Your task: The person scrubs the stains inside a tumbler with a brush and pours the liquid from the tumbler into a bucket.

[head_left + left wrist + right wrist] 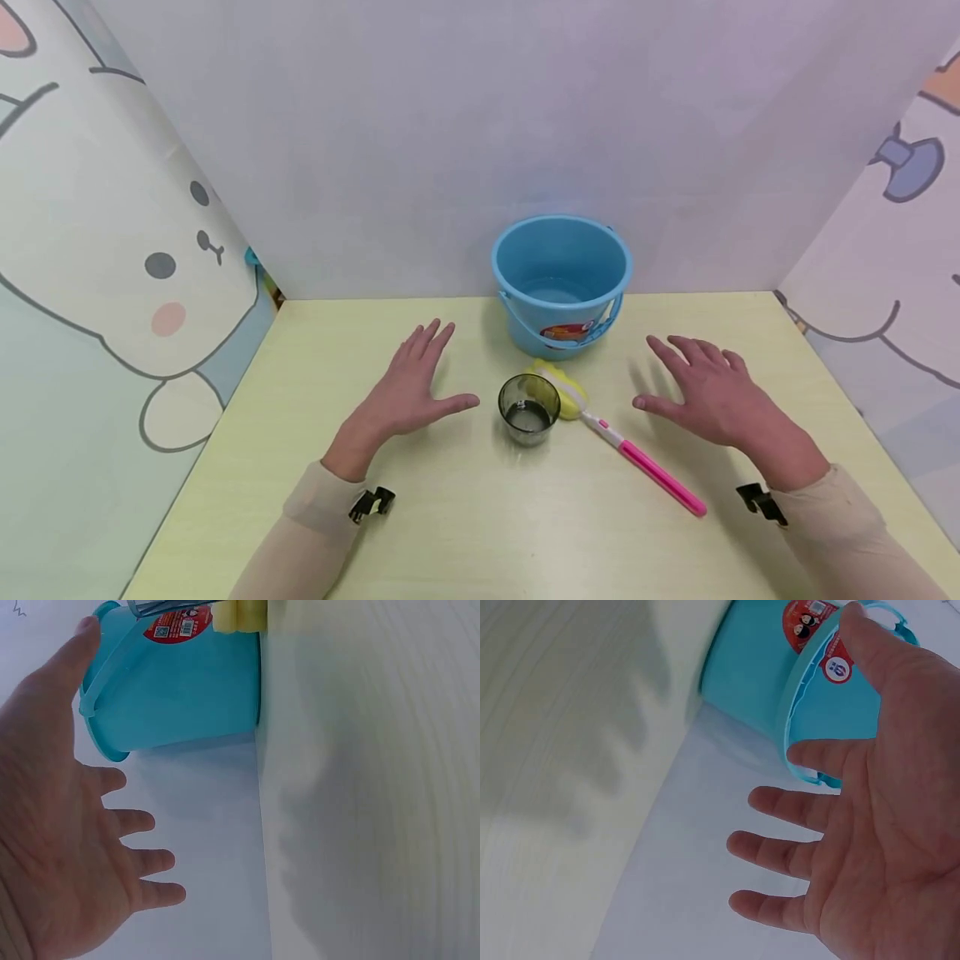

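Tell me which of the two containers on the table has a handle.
The blue bucket, standing at the back: its handle hangs across the front. The smaller, smoky see-through cup shows no handle.

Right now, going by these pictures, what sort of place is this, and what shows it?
Probably a small indoor play or filming booth: a pale tabletop, a plain backdrop behind it, and cartoon-printed side panels.
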Demonstrator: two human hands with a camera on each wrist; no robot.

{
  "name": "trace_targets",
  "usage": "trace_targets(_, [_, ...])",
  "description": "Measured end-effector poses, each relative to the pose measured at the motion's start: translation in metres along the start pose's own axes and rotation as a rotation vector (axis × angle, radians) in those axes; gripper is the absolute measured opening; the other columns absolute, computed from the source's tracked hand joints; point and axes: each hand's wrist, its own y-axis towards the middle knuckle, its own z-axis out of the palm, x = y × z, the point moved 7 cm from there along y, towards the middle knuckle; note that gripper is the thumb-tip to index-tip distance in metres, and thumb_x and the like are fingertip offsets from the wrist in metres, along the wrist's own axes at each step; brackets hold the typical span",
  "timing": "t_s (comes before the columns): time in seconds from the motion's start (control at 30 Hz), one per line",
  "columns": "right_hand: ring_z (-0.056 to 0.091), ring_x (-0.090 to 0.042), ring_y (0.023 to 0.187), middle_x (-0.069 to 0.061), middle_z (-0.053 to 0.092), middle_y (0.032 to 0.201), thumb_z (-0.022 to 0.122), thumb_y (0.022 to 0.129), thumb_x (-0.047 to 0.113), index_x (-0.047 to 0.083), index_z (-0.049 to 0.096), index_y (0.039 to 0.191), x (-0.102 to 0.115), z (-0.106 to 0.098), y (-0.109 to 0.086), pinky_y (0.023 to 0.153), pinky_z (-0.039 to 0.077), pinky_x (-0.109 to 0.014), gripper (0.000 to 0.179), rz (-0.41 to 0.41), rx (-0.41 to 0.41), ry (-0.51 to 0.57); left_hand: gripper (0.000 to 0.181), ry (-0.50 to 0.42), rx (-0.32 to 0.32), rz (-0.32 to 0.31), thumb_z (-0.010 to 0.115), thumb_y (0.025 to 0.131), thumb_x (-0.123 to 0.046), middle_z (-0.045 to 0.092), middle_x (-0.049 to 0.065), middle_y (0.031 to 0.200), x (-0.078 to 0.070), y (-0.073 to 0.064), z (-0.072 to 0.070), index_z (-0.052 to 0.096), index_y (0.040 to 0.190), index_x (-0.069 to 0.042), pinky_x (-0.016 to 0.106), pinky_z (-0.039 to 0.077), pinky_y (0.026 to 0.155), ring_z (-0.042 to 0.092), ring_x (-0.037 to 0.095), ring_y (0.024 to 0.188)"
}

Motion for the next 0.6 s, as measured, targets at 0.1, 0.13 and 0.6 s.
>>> trace_targets(0.1, [0.033,-0.059,0.143,-0.029,0.038,0.159,0.056,0.093,0.081,0.009,0.033,0.166,0.005,0.000,-0.002,0.109,0.027,-0.080,0.106,-0.018,0.006,-0.005,0.117,-0.026,0.006,0.010,0.063,0.085,-0.085,0.010,0.005,0.178,-0.005,0.000,0.003,0.012,0.172,-0.026,0.058,0.020,0.127,0.006,0.035,0.163])
trace_targets(0.13, [0.035,-0.059,0.142,-0.029,0.039,0.158,0.058,0.093,0.080,0.009,0.034,0.166,0.007,0.000,-0.002,0.109,0.028,-0.080,0.105,-0.026,0.002,-0.005,0.118,-0.037,0.009,0.012,0.063,0.084,-0.086,0.010,0.004,0.178,-0.007,0.000,0.004,0.012,0.172,-0.027,0.058,0.023,0.127,0.006,0.033,0.163])
trace_targets(0.6, [0.048,-0.055,0.133,-0.026,0.051,0.149,0.072,0.090,0.071,0.009,0.045,0.161,0.028,0.009,-0.008,0.104,0.039,-0.077,0.098,-0.083,0.019,0.008,0.125,-0.150,0.053,0.074,0.075,0.075,-0.085,0.021,0.000,0.175,-0.030,0.001,0.025,0.018,0.171,-0.028,0.051,0.033,0.123,0.018,0.022,0.161])
